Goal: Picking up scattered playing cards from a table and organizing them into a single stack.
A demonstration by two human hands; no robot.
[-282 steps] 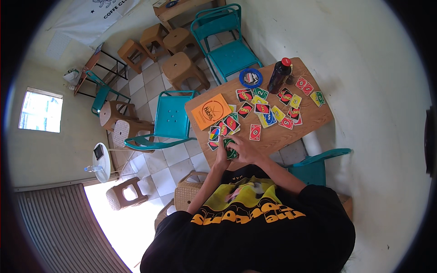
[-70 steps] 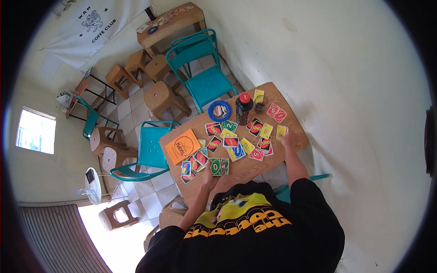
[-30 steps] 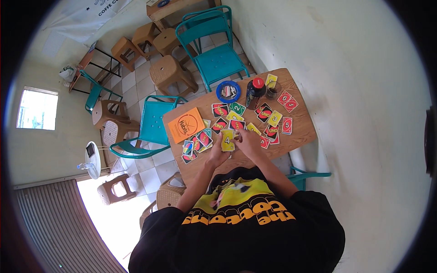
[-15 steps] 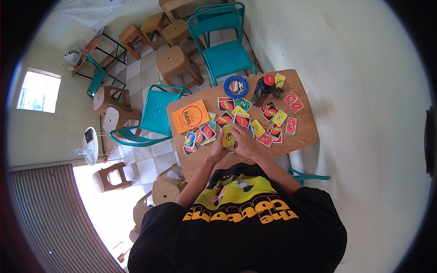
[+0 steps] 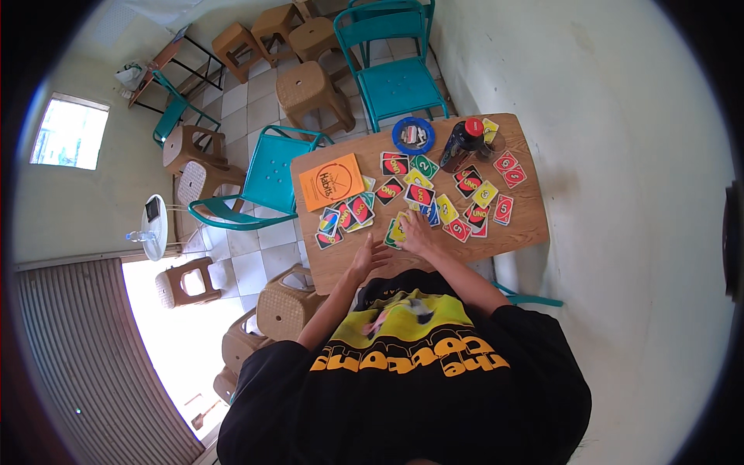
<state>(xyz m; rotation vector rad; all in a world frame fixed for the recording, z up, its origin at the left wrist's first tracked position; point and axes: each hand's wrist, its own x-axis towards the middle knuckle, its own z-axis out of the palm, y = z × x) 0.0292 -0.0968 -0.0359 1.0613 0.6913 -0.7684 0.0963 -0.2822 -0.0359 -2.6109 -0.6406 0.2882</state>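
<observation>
My left hand (image 5: 370, 257) hovers over the table's near edge, open and holding nothing, its fingers apart. At the near middle of the table, my right hand (image 5: 418, 234) has its fingers closed on a yellow playing card (image 5: 398, 231). Under that card a green playing card (image 5: 389, 237) sticks out on the left. Face-up and face-down playing cards (image 5: 419, 194) lie scattered beyond my hands. Left of them is a loose cluster of cards (image 5: 359, 209), and on the right lies a red card (image 5: 504, 209).
An orange booklet (image 5: 332, 183) lies at the table's left. A blue ashtray (image 5: 401, 147) and a dark bottle with a red cap (image 5: 459, 151) stand at the far side, near a glass (image 5: 496, 147). Teal chairs (image 5: 271, 167) and brown stools (image 5: 310, 89) surround the wooden table (image 5: 527, 225).
My hands have parted. The left has let go of the yellow card and moved left and down with fingers spread; the right has brought the card down over a green one.
</observation>
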